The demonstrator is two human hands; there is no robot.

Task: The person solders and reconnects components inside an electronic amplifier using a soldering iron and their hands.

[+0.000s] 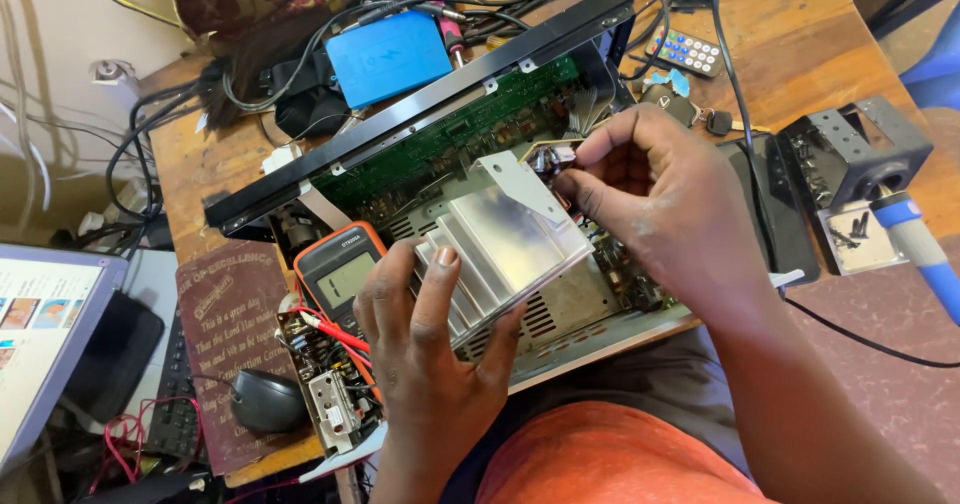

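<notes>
Bright, even light; glare on the heatsink (505,239); edges bowed.

My left hand (425,349) has little room: the orange multimeter (338,269) and red wires (335,334) crowd it on the left. Far off, cables (300,39) and the blue box (388,56) block. Bare wooden table (800,34) lies far right.
</notes>
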